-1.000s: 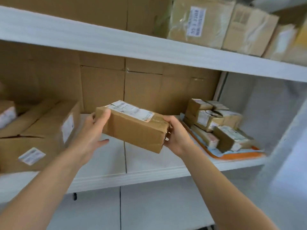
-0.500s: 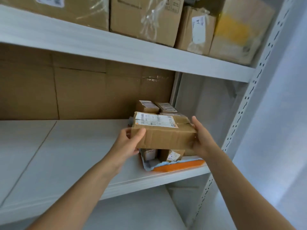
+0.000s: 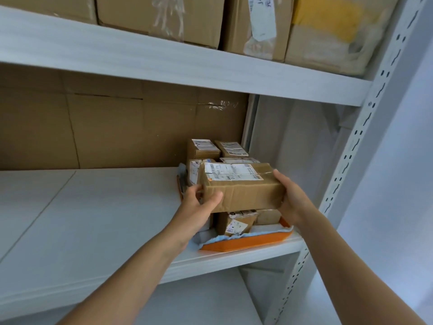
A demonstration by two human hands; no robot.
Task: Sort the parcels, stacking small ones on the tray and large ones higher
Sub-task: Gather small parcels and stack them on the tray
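A white shipping label (image 3: pixel 230 172) is covering most of the top of the brown cardboard parcel (image 3: pixel 243 191); it is carrying barcodes and lines of print, all too blurred to read. The parcel is oblong, creased on its front face and taped across its right end. Both hands are holding it level over the orange tray (image 3: pixel 246 242) at the right end of the middle shelf (image 3: pixel 93 219). The left hand (image 3: pixel 199 206) is gripping the left end, with the thumb lying on the front face and the fingers (image 3: pixel 194 190) curled round the end. The right hand (image 3: pixel 290 199) is clamping the right end, its thumb lying along the top edge.

Small parcels (image 3: pixel 203 148) are sitting stacked on the tray, behind and beneath the held one, each wearing a white label with unreadable print. Whether the held parcel is touching those beneath it cannot be told. Crumpled pale lining paper (image 3: pixel 269 231) is spilling over the tray's front rim.

On the upper shelf (image 3: pixel 164 59), large cardboard boxes (image 3: pixel 159 17) are standing side by side; a loose white tag (image 3: pixel 261 19) on one is showing "J4".
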